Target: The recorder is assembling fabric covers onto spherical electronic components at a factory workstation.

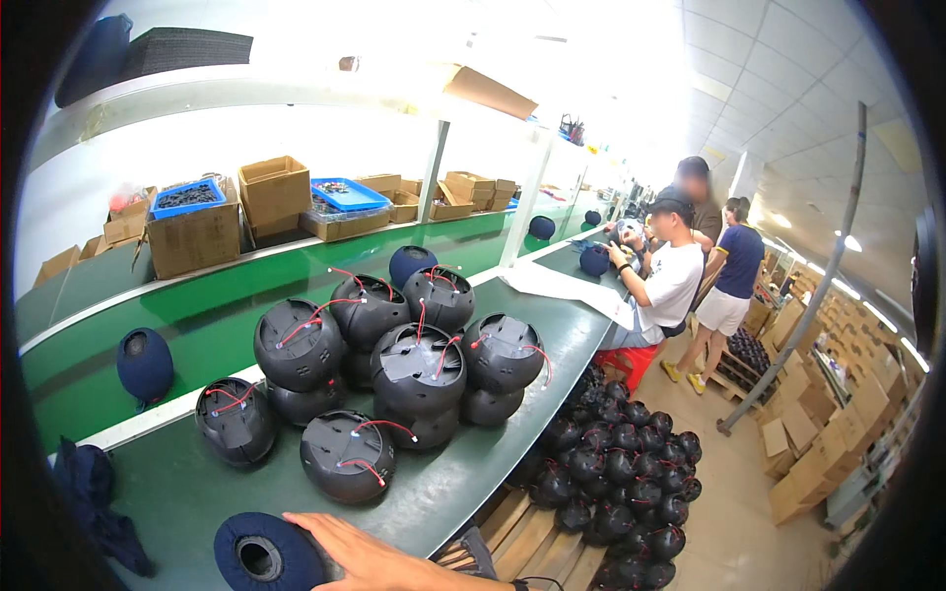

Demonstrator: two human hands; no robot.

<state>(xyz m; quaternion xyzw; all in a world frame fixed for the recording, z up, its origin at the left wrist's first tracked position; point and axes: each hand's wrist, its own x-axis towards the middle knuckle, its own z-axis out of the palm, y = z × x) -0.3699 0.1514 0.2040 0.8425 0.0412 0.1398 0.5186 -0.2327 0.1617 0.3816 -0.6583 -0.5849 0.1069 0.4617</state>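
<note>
My right hand (360,554) comes in from the lower edge with its fingers stretched out flat. The fingertips rest against a round dark blue fabric-covered shell (258,557) with a hole in its middle, lying on the green worktable (177,488). Just beyond the hand stands a pile of several black egg-shaped housings (419,364) with red and white wires, some stacked on others. The nearest housing (347,455) is a little above my fingers. My left hand is out of sight.
A green conveyor belt (217,320) runs behind the table and carries blue shells (145,364). Cardboard boxes (274,189) and blue trays (347,193) line the shelf. Black housings (621,473) are heaped on a pallet at the right. Three people (670,281) work farther along.
</note>
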